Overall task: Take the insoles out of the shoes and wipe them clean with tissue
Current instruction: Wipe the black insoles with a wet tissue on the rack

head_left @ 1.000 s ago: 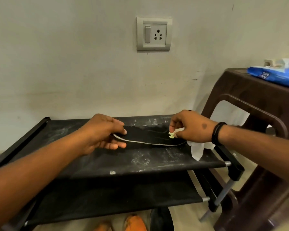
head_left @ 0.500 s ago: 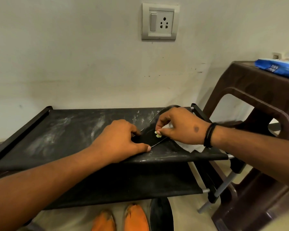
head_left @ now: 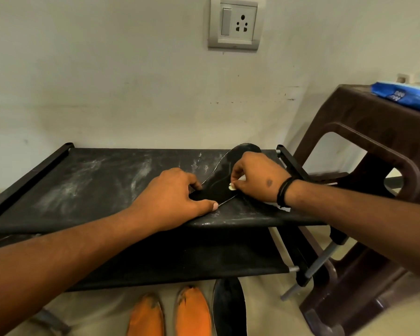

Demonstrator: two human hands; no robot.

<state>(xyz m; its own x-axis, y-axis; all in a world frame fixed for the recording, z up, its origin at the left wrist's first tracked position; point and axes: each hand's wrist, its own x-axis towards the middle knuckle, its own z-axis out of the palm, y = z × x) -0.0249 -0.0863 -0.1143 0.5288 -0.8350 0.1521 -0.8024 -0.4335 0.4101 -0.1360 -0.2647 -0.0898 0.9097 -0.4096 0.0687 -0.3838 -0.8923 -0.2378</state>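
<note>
You're working one black insole [head_left: 220, 183], its length running from frame centre toward upper right. Your left hand [head_left: 177, 197] is pinching its near end; your right hand [head_left: 257, 180] is gripping the one tissue [head_left: 233, 186] against it.

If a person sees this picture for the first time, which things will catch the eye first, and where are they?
First, the two hands in the middle: the left hand holds down the near end of a black insole on the dusty black rack, while the right hand presses a white tissue on it. Next, the orange shoes on the floor at the bottom, and the blue tissue pack on the brown stool at the right.
</note>
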